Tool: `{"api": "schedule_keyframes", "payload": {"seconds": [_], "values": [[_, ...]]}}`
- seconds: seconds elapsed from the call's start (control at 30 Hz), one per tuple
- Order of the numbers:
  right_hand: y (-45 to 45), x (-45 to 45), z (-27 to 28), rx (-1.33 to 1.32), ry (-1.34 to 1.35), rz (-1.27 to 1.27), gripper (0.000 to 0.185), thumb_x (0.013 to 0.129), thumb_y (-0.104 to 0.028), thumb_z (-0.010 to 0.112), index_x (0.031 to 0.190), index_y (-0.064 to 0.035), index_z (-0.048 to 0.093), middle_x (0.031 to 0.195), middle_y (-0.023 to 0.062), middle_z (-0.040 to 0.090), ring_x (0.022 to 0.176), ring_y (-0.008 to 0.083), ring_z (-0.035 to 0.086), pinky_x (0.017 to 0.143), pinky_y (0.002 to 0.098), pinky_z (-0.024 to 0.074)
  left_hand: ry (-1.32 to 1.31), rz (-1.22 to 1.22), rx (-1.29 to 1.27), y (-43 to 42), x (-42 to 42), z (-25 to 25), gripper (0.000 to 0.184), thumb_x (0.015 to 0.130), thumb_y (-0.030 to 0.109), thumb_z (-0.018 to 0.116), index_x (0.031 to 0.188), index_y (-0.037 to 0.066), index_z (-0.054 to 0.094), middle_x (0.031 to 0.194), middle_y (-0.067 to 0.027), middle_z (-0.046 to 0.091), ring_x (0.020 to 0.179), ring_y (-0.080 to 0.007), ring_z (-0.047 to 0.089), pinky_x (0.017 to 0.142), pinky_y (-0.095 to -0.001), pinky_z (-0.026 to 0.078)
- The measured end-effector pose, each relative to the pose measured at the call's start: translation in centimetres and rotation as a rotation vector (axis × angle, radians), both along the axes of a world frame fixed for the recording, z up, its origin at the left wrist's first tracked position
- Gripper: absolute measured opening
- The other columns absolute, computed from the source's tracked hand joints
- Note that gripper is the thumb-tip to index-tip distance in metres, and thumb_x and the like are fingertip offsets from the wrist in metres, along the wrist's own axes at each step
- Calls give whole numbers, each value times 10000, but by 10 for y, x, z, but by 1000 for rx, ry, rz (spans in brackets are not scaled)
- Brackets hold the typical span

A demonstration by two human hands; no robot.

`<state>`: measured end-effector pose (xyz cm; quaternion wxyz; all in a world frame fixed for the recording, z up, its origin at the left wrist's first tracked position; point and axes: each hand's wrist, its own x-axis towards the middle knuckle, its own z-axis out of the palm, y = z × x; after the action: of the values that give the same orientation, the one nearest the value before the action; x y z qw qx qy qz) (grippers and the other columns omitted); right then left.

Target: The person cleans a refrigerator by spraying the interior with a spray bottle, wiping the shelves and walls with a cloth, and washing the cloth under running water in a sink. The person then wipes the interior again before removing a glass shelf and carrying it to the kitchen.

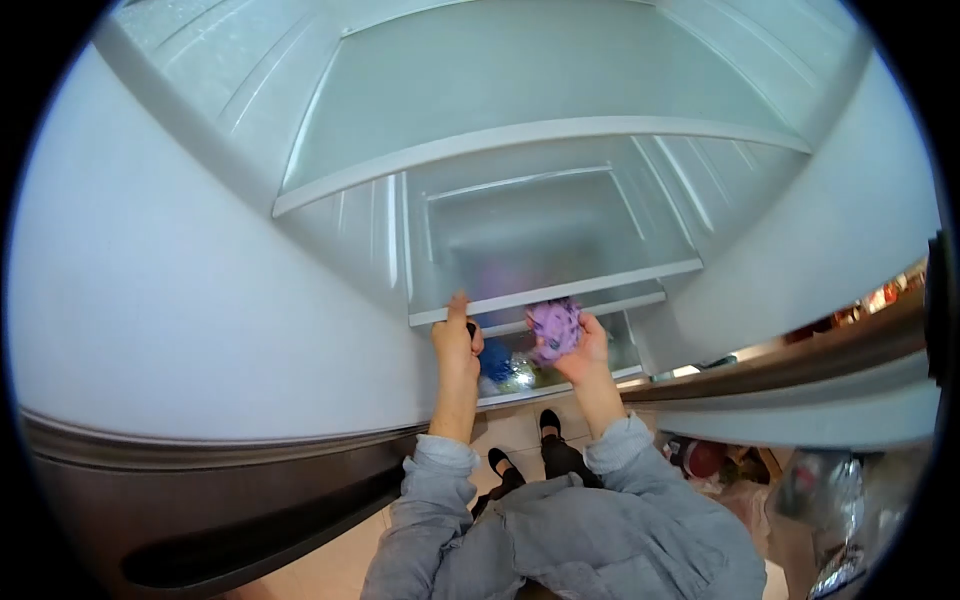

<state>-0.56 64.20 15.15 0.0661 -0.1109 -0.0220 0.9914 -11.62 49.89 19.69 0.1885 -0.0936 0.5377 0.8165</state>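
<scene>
A crumpled purple bundle (555, 328) is in the person's right hand (588, 350), fingers and palm cupped round its right and lower sides, just below the middle of the lower shelf's front edge as I see it; whether it is cloth or something wrapped, I can't make out, and the small dark spots on it are too blurred to name. The left hand (456, 340) is near the left corner of that lower shelf (540, 215), one finger pointing up across the pale front strip and the others curled in; a dark bit (472, 328) shows by them, but I cannot tell whether it is gripped. Below, between the wrists, a blue item (493, 362) and a shiny silvery one (520, 374) lie in the bottom of the fridge, partly hidden by the hands. Through the shelf there is a purplish smear with no clear outline. Higher up, the upper shelf (560, 75) is cut off along its back edge. Grey sleeves (440, 470) run down to dark shoes (550, 425) on pale tiles, and at lower right, clear crinkled plastic (840, 500) blurs whatever it covers.
</scene>
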Motion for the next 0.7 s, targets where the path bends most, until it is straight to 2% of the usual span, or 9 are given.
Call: {"api": "schedule_keyframes", "payload": {"seconds": [0.1,0.2,0.33,0.4,0.47,0.53,0.57,0.67,0.7], "values": [[10,41,22,228,-165,9,382,828,-282,441,1118,-41,500,1037,154,577,873,286,579,602,427,488,-34,-32,23,0,1,2,345,825,367,614,801,43,497,455,0,335,311,-101,303,302,-239,208],[32,31,81,540,-226,-249,309,850,-270,431,1050,-52,519,939,115,598,776,240,590,547,370,483,-61,-44,24,-1,2,6,349,828,371,609,805,44,490,475,-1,337,317,-103,307,300,-239,216],[131,-55,116,959,-348,-673,231,857,-215,460,991,-51,552,934,94,603,808,232,583,669,345,461,-53,-1,6,-1,0,0,328,847,351,589,787,34,528,410,0,342,308,-94,298,305,-240,192],[172,-97,126,1821,-678,-950,280,850,-237,458,1012,-33,561,964,136,608,848,303,575,739,371,440,-26,-11,-6,0,0,2,324,852,344,583,785,32,529,417,1,343,315,-90,299,307,-239,196],[233,-139,89,2233,-1020,-628,381,861,-315,429,1102,-35,525,1100,155,562,990,334,525,827,413,413,-19,-3,-28,1,-2,-2,322,854,337,580,783,28,530,425,3,343,324,-86,300,310,-240,198],[248,-163,49,2700,-1055,-372,455,879,-388,375,1168,-57,491,1227,138,482,1144,299,436,933,424,358,-66,29,-84,0,-5,-12,320,854,329,581,779,22,532,433,5,343,333,-82,301,314,-242,200],[219,-164,80,2639,-1200,-119,485,889,-410,344,1255,-105,436,1324,107,394,1226,280,350,1002,424,302,-48,1,-89,-2,-4,-10,313,853,320,581,778,20,535,437,8,338,338,-81,297,317,-243,200],[188,-221,72,2589,-429,-130,483,870,-434,365,1240,-146,483,1326,75,414,1234,279,349,1012,413,291,-25,5,-59,0,-5,-4,298,852,300,582,770,18,534,438,9,342,338,-81,296,323,-247,195],[147,-224,71,2691,-433,-176,472,847,-432,407,1230,-170,493,1320,72,423,1216,290,373,1002,424,303,-27,-1,-75,1,-3,-2,295,855,298,577,769,19,533,437,9,345,336,-82,297,322,-247,195]]}}
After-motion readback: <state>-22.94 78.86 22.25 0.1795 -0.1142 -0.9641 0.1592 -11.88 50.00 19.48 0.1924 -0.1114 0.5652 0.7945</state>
